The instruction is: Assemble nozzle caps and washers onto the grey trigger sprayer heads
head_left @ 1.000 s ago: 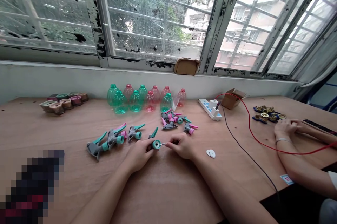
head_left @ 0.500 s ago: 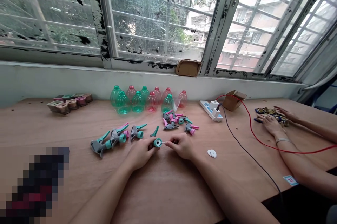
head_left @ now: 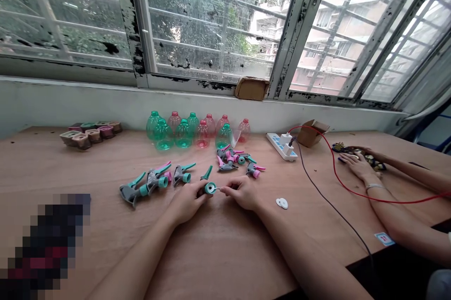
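Closed around the grey body, the grip of my left hand [head_left: 188,201] has a grey plastic trigger sprayer head with a teal screw collar [head_left: 208,187]. It is held low over the wooden surface [head_left: 218,253], between both hands, with the collar turned toward the camera. On my right hand [head_left: 240,193], thumb and forefinger are pinched shut on a thin pale tube [head_left: 217,189] whose far end meets the collar's centre hole. I judge the collar is faced this way so the hole shows on my feed (the tube's tip is too small to resolve).

To the left, a row of teal and pink trigger heads [head_left: 151,183] lies side by side, apart from a loose pile of trigger heads [head_left: 235,159] beyond the hands; the separation reads as sorting. Green and pink clear plastic bottles [head_left: 190,131] stand bunched near the wall. A small white plastic piece [head_left: 282,203] lies near my right hand. Another person's hand [head_left: 356,164] rests on brass-coloured parts [head_left: 371,161], well apart.
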